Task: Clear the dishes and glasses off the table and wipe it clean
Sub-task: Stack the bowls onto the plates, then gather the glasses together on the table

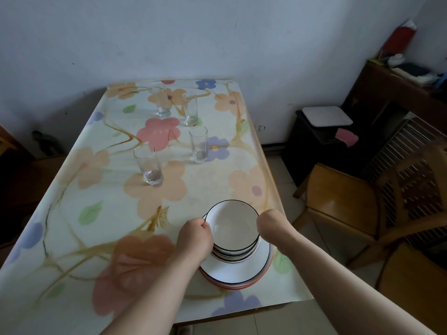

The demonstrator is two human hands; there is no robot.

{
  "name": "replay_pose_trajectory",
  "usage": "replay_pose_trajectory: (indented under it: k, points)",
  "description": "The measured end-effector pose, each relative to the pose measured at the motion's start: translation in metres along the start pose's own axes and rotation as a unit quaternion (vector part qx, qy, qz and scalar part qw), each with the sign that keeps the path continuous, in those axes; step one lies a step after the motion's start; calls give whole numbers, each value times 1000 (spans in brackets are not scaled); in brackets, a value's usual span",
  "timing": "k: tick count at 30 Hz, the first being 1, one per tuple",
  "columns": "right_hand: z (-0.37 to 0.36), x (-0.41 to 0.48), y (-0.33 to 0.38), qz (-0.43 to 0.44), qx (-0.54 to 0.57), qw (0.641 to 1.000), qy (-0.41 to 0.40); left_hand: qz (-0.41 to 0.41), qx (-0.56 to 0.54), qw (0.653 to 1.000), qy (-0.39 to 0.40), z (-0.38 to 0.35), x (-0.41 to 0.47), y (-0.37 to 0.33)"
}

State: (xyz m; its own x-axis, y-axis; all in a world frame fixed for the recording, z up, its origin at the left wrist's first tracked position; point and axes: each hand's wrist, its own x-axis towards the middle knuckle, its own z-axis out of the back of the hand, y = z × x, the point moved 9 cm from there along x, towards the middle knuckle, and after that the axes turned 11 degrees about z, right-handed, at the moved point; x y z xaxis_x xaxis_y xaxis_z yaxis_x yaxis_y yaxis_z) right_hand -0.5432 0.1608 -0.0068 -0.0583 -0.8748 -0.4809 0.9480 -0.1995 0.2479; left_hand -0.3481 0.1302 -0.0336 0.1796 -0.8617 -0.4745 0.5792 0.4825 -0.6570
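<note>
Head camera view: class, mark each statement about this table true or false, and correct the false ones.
1. Four glasses stand upright on the table. True.
2. The bowls are stacked on plates. True.
3. One grip hangs idle beside the table. False: the left grip and right grip both hold the bowls, one on each side.
4. The bowls sit at the far edge by the wall. False: they are near the close edge, on the person's right.
5. A glass stands inside the top bowl. False: the top bowl looks empty, and the glasses stand apart from it, farther back.
</note>
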Motion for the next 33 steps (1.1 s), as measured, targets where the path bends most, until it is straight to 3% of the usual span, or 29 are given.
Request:
replay_pose_trajectory:
  k: [5,7,9,10,16,21,26,33]
  points:
    - [-10,14,-4,-3,48,998,38,-3,12,1000,19,-2,7,4]
    - [3,12,-3,-1,92,996,-6,8,9,999,31,-2,11,5]
    - [14,17,-1,-26,235,971,-43,14,2,999,38,2,15,1]
    - [21,21,1,-15,239,968,-70,7,4,999,36,6,16,-4]
    - [67,56,45,39,220,964,-142,5,-43,998,-35,68,34,-29]
    - [98,92,95,83,193,966,-149,2,-68,994,-81,121,73,-41]
    - [124,138,137,115,143,967,-174,35,-19,988,-151,170,118,-57]
    - [135,213,159,95,115,974,-169,73,52,987,-133,181,192,-64]
